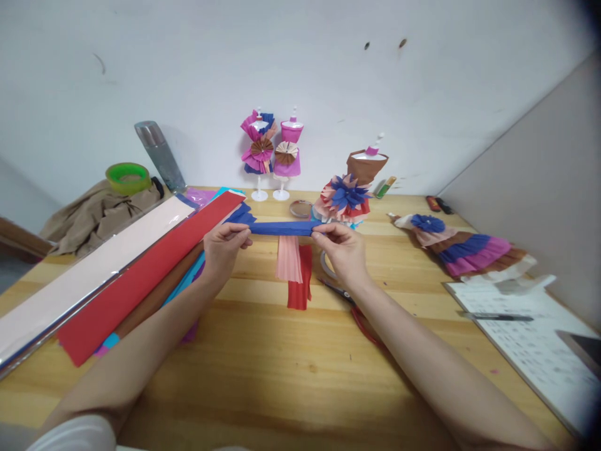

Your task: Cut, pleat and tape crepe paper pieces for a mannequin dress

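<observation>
A narrow strip of blue paper (282,228) is stretched level above the table. My left hand (226,247) pinches its left end, and my right hand (342,247) pinches the right end. Beneath it lie a pleated pink paper piece (289,260) and a red paper piece (300,288), partly overlapping. Red-handled scissors (364,322) rest beside my right forearm, which hides part of them. A roll of tape (327,263) sits partly behind my right hand.
Long folded papers, red (150,275) and pale pink (98,275), lie at left. Dressed mini mannequins (287,150) stand at the back, with a flask (162,156) and green tape (126,178) at back left. At right are a paper dress (474,250) and a cutter (500,317) on a printed board (511,351).
</observation>
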### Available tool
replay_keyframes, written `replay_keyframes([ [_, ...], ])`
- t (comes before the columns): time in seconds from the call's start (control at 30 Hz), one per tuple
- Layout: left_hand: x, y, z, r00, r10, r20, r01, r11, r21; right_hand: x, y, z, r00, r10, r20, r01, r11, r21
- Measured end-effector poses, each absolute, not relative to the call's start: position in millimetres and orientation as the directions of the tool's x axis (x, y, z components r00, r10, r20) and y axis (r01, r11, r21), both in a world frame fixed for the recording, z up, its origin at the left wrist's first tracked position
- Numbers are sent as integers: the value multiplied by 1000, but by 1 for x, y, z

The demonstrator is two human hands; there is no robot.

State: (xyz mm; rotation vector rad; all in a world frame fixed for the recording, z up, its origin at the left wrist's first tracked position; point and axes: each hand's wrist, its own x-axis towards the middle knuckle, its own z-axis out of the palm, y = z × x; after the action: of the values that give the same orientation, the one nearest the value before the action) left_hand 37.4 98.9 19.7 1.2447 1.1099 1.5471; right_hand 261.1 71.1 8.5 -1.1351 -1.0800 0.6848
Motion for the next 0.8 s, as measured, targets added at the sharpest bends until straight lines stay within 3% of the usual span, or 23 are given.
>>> replay_keyframes([
  [0.33, 31, 107, 7, -129, 936, 327, 43, -324, 945, 266, 76, -3, 319, 860, 399, 155, 368, -917],
  [0.57, 21, 110, 3, -15, 801, 598, 331, -561, 759, 269, 75, -4, 241, 794, 559, 367, 458, -809],
  [0.8, 27, 109, 2, -66, 904, 423, 153, -410, 899, 269, 73, -4, 227, 780, 584, 428, 459, -779],
])
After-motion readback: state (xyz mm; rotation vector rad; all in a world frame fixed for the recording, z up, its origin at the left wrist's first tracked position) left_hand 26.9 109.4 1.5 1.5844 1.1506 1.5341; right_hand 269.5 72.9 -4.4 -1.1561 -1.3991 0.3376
